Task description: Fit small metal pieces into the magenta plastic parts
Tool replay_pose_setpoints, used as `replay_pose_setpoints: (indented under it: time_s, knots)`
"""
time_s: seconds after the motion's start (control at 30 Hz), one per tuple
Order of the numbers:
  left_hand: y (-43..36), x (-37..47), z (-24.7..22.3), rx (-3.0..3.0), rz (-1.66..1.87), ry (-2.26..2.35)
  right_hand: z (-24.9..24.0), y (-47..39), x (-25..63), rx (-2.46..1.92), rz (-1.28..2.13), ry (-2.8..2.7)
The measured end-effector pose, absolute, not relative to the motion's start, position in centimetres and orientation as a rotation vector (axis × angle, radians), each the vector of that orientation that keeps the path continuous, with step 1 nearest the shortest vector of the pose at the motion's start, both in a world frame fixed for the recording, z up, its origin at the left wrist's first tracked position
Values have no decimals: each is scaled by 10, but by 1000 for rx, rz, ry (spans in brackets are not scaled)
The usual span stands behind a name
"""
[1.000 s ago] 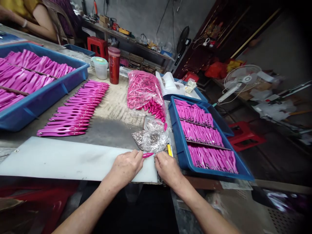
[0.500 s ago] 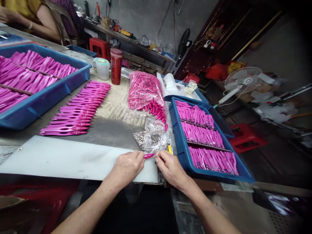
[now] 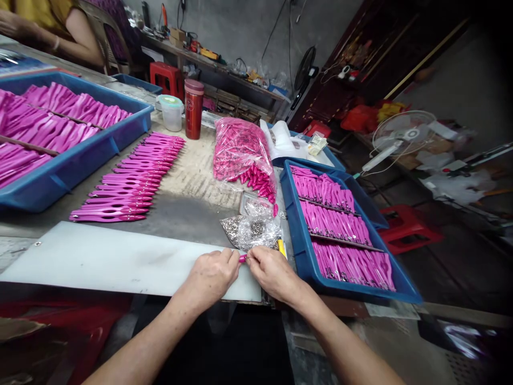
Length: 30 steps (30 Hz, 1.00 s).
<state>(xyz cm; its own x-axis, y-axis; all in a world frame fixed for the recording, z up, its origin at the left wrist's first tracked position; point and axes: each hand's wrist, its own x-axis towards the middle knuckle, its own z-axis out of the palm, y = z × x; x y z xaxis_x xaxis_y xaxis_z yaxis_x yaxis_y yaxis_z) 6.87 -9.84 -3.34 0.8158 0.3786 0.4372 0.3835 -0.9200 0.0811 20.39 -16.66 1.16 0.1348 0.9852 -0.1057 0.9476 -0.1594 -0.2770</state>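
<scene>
My left hand (image 3: 214, 271) is closed around a small glossy pink piece (image 3: 242, 258), which pokes out past its fingertips. The fingers of my right hand (image 3: 269, 267) are pinched together at the right end of that piece; whatever else they hold is too small to make out. Both hands are over the right end of a white board (image 3: 120, 259). Just behind them lies a clear plastic bag of small metal parts (image 3: 256, 230). A larger bag of glossy pink pieces (image 3: 242, 152) sits farther back.
Blue trays of pink parts stand at the left (image 3: 80, 160) and right (image 3: 298, 235). Between them lies a row of pink parts (image 3: 128, 176). A red tumbler (image 3: 194, 112) and a lidded tub (image 3: 171, 115) stand behind. Another person's arm (image 3: 82, 37) is at the upper left.
My right hand has moved left, up against the pink piece, closing the gap between the hands. Less of the piece shows now. The view has shifted slightly.
</scene>
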Motion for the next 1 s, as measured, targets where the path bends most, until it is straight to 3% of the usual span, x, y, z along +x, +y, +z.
replay_pose_setpoints:
  time_s: [1.0]
  knots:
    - [-95,66,-28,-3019,-836,-660,8,-172,209,-1983,395,-1710]
